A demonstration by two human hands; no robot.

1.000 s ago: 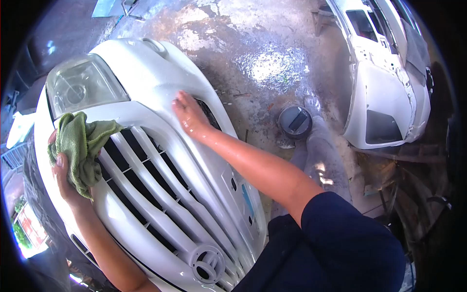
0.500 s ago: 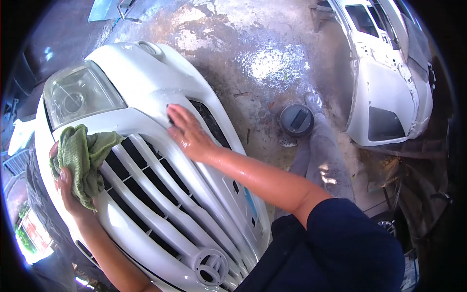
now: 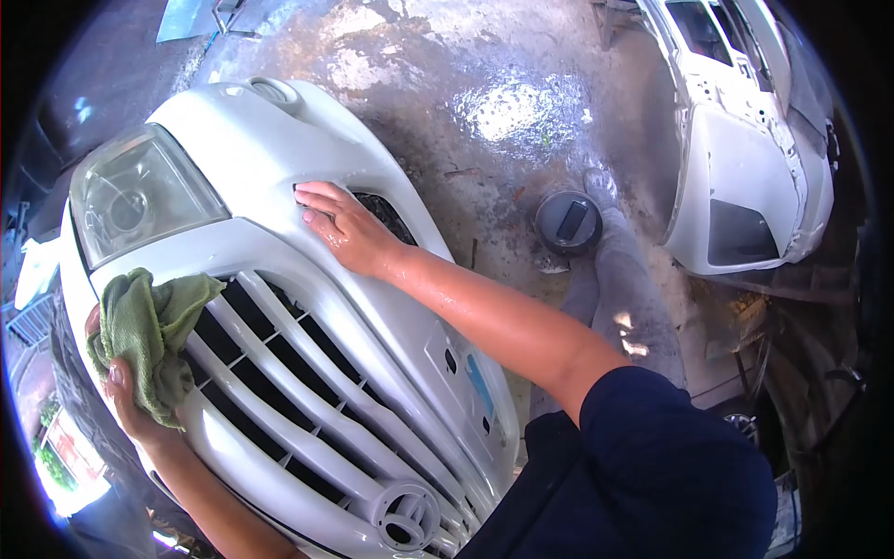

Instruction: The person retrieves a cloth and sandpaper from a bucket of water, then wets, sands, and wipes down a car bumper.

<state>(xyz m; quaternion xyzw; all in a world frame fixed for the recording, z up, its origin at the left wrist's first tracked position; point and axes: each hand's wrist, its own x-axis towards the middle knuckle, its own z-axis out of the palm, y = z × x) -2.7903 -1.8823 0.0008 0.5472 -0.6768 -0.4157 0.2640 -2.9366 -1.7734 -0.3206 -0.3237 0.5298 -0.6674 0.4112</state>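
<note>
My left hand [image 3: 128, 401] grips a crumpled green cloth [image 3: 149, 331] at the left edge of the grille [image 3: 279, 363], just below the headlight [image 3: 140, 197]. My right hand [image 3: 346, 228], wet, presses on the white car bumper [image 3: 270, 168] beside a dark slot-shaped opening. Its fingers lie together over a small dark piece, of which only an edge shows at the fingertips; its kind is hidden. The grille has long white bars and a round emblem mount [image 3: 406, 515] near my body.
A dark round bucket [image 3: 568, 224] with a black block on top stands by my legs. Another white car body part [image 3: 736, 177] is at the right. The concrete floor [image 3: 419, 65] is wet in patches.
My right hand has slid left and slightly up across the bumper. The left hand and cloth sit a little lower in view, and the view has shifted slightly.
</note>
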